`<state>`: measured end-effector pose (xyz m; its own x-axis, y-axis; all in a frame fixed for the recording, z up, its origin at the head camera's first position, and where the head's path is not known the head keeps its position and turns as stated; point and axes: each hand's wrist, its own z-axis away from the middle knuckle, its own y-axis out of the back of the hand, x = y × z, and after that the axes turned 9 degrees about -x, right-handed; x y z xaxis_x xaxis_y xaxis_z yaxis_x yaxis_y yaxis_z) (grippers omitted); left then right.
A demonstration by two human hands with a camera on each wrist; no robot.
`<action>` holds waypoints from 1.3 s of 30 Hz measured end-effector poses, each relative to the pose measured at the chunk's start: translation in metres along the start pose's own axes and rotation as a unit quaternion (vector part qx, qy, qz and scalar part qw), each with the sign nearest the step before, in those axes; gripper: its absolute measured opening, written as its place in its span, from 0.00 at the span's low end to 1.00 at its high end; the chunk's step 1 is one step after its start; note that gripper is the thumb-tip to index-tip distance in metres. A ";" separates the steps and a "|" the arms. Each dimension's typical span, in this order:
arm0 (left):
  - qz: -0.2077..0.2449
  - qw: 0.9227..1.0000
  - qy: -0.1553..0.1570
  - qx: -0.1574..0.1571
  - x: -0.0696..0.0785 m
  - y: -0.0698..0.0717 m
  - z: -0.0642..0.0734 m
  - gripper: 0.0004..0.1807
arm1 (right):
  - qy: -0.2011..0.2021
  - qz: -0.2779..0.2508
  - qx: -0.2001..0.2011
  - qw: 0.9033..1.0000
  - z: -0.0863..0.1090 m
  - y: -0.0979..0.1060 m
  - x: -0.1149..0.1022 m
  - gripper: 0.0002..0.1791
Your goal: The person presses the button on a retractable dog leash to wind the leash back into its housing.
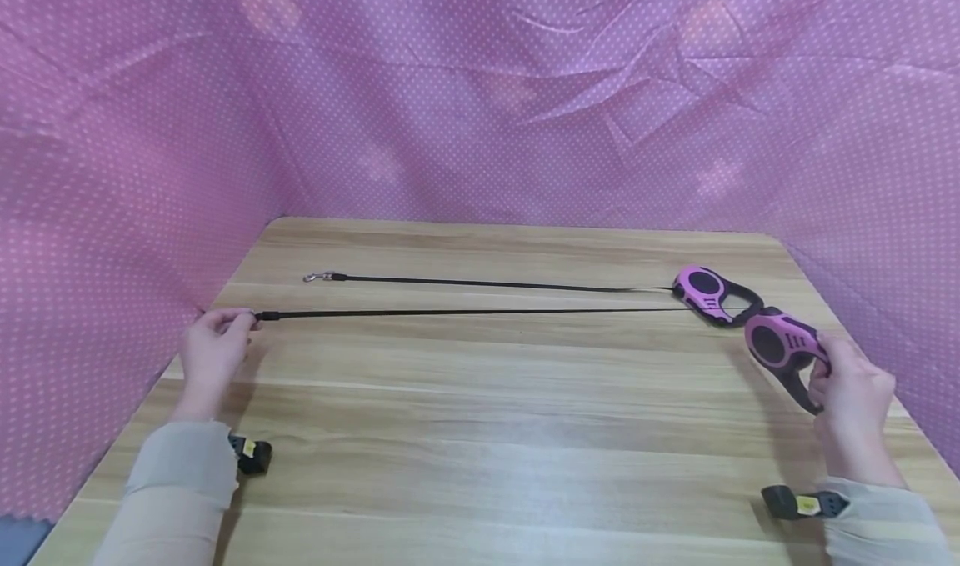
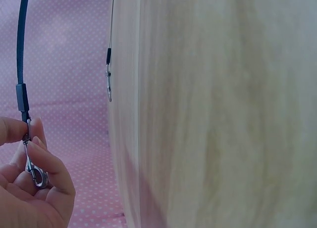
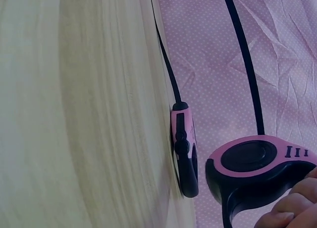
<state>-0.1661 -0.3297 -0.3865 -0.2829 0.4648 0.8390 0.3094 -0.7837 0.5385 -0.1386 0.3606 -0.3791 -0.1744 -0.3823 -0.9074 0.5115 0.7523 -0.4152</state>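
The strap ran above the table, thin and probably soft; its case looked stiff, light, best held by the handle, which the right hand gripped. The left hand pinched the clip. Beyond lay another leash.

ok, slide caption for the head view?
Left hand pinches the end of a black leash, right hand grips its pink handle; a second leash lies extended on the wooden table.
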 end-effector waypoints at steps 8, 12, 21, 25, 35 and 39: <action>0.012 1.000 0.001 -0.004 0.000 -0.001 -0.001 0.15 | -0.010 0.005 0.034 0.999 -0.001 -0.001 -0.001 0.21; -0.002 1.000 0.005 -0.014 0.000 -0.001 0.001 0.21 | -0.012 0.003 0.026 1.000 0.000 0.000 -0.002 0.23; -0.002 1.000 -0.002 -0.012 0.000 0.000 0.003 0.21 | -0.011 -0.033 -0.005 0.999 0.002 0.000 -0.002 0.26; 0.003 1.000 -0.007 -0.012 -0.001 0.000 0.005 0.20 | -0.012 -0.041 -0.012 0.999 0.002 0.001 -0.002 0.25; 0.018 1.000 -0.001 -0.018 0.001 0.000 0.007 0.16 | -0.005 -0.041 -0.018 0.999 0.005 -0.001 0.000 0.24; 0.019 1.000 -0.003 -0.018 0.002 0.000 0.008 0.17 | -0.001 -0.041 -0.014 0.999 0.005 -0.001 0.001 0.24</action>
<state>-0.1595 -0.3254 -0.3846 -0.2656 0.4377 0.8590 0.2870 -0.8147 0.5038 -0.1352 0.3569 -0.3793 -0.2130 -0.4449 -0.8699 0.4710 0.7333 -0.4904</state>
